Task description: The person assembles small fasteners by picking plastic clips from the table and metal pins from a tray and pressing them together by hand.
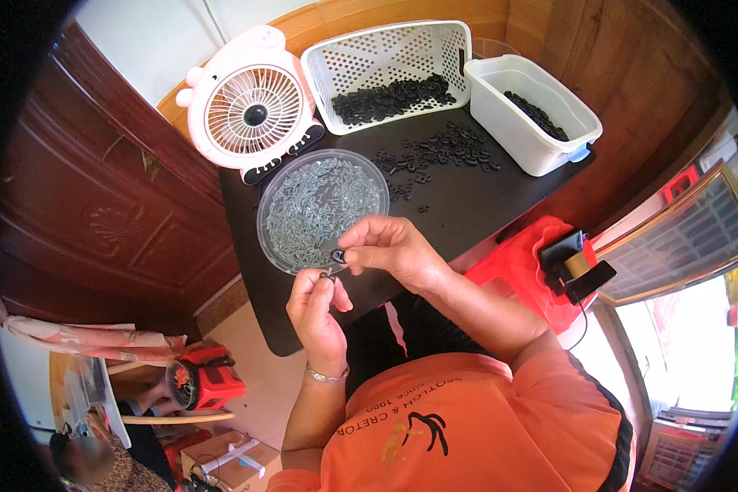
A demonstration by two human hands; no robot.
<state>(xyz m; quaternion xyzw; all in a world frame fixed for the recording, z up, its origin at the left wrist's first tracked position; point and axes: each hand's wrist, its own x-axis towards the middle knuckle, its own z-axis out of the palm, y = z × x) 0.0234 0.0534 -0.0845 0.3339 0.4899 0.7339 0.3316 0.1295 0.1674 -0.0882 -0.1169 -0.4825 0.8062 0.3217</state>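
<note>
Over the near edge of a round clear tub (264,234), my two hands are close together. The thumb and fingers of my right hand (398,252) pinch a small black ring-shaped part (338,256). Just below it, my left hand (316,307) is closed at the fingertips on a small dark piece (327,276) with a bit of shiny metal at its top. The two pieces look slightly apart. Many small grey metal pins or screws (316,205) fill the tub. Loose black parts (451,148) lie scattered on the black table (476,201) beyond my right hand.
A white perforated basket (385,51) and a white bin (526,152) at the back hold more black parts. Left of them stands a pink fan (254,156). Black devices (578,266) rest on a red stool (512,283) at right. Another person (127,463) is at lower left.
</note>
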